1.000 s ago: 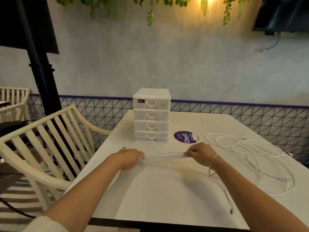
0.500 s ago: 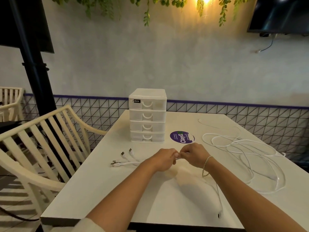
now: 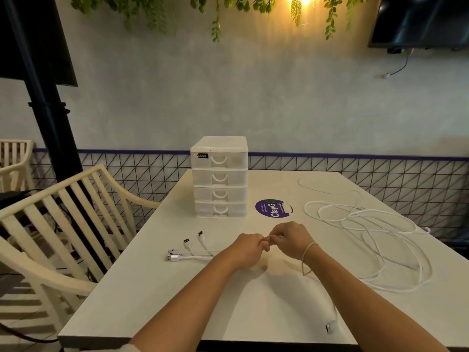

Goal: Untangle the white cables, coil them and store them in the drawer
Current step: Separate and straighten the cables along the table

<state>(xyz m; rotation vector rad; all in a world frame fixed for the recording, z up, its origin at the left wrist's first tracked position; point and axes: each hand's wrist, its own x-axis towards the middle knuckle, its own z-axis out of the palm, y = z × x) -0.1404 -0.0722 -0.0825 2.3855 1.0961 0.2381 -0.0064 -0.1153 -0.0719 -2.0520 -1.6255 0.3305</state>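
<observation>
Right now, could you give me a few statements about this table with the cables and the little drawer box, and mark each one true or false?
1. All four drawers of the drawer unit are closed. True.
2. The left hand and right hand are far apart, stretching a cable between them. False: they meet close together near the middle of the table, both pinching the folded cable.
3. A loose tangle of white cable lies to the right of the hands. True.
4. The cable plugs lie inside the top drawer. False: they lie on the table, left of the hands.
5. A purple round sticker sits on the table beside the drawer unit. True.
</observation>
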